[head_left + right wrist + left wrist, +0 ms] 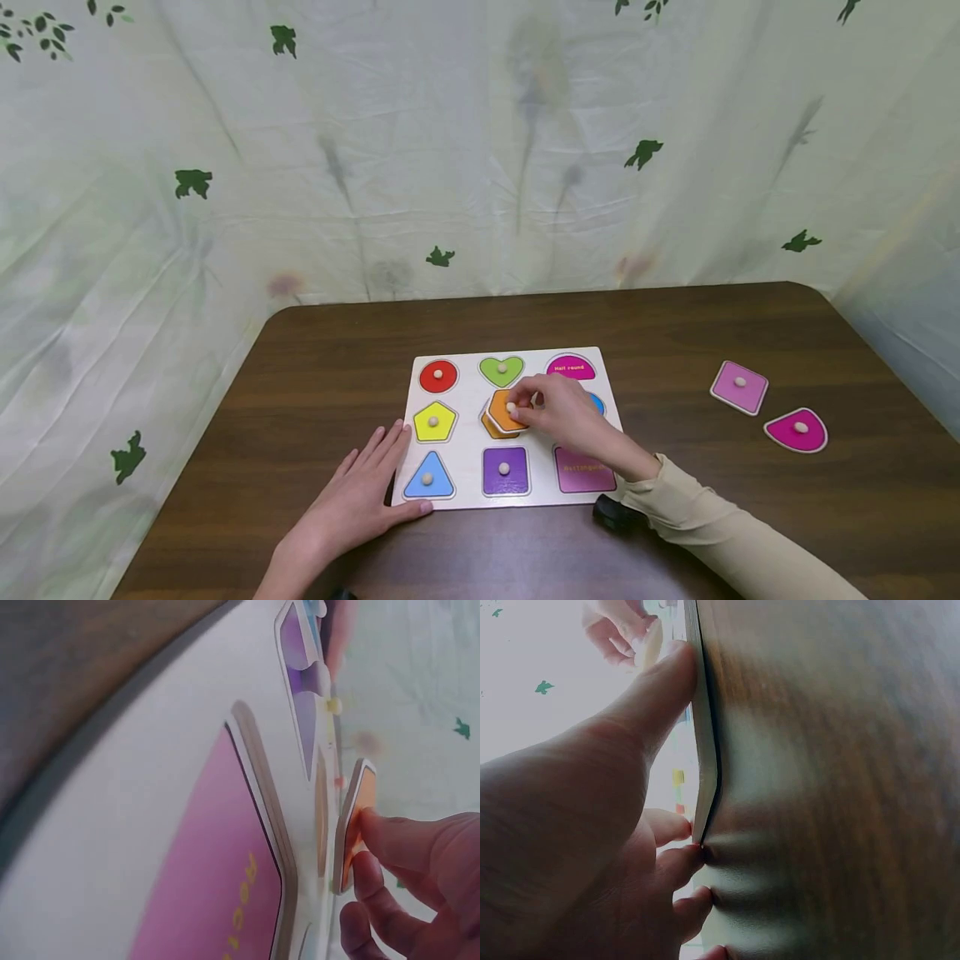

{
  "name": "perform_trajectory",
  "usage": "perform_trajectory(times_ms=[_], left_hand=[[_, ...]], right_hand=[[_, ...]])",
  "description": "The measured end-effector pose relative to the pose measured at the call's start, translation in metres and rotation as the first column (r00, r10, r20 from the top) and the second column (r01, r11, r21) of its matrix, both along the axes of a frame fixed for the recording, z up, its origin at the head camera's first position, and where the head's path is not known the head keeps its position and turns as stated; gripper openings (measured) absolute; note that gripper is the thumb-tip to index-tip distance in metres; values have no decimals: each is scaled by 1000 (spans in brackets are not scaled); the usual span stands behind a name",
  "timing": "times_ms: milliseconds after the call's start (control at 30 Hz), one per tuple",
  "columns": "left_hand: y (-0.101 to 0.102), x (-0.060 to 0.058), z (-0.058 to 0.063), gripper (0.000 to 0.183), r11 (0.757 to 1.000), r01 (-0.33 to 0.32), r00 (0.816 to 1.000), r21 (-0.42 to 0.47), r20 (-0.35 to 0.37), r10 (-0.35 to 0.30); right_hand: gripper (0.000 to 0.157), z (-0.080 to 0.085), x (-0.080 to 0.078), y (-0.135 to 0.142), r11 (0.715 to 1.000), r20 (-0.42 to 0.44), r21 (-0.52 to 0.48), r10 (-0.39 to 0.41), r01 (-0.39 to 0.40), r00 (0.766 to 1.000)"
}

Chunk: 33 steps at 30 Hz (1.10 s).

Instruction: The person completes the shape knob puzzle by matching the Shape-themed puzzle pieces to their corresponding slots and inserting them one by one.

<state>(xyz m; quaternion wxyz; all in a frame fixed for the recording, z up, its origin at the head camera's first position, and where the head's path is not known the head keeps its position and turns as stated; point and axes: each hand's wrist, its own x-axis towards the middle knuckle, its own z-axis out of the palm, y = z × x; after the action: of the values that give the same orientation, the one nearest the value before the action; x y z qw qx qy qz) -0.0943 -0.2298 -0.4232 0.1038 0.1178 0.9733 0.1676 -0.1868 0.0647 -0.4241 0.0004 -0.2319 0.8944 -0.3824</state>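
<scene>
My right hand (558, 408) pinches the knob of an orange hexagon puzzle piece (501, 407). In the right wrist view the hexagon piece (355, 825) is tilted and stands off the board, above the middle recess. The white puzzle board (467, 433) lies flat on the table. At its left edge rests my left hand (360, 492), fingers spread, with the thumb along the near edge. Seated in the board are a red circle (447, 379), green heart (512, 364), yellow pentagon (423, 425), blue triangle (431, 467) and purple square (517, 483). The recess marked for the rectangle (585, 481) shows its printed bottom.
A pink rectangle piece (726, 392) and a magenta half-round piece (783, 429) lie on the brown table (675, 333) right of the board. The half-round recess (570, 367) shows its label. A blue shape (597, 402) is partly hidden by my right hand. A patterned curtain (487, 167) hangs behind.
</scene>
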Motion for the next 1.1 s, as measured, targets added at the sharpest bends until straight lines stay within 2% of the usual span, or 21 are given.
perform_trajectory(times_ms=[500, 700, 967, 1100], left_hand=[[0, 0, -1, 108, 1000, -7, 1000, -4, 7, 7], [0, 1, 1, 108, 1000, -4, 1000, -1, 9, 4], [1, 0, 1, 107, 1000, -6, 1000, -1, 12, 6], [1, 0, 2, 107, 1000, -3, 1000, -1, 9, 3]], right_hand=[[7, -6, -4, -13, 994, -62, 107, 10, -4, 998], [7, -5, -3, -16, 993, -43, 119, -11, 16, 999], [9, -4, -4, -17, 994, 52, 96, -58, 53, 997], [8, -5, -4, -16, 994, 62, 93, -60, 54, 996]])
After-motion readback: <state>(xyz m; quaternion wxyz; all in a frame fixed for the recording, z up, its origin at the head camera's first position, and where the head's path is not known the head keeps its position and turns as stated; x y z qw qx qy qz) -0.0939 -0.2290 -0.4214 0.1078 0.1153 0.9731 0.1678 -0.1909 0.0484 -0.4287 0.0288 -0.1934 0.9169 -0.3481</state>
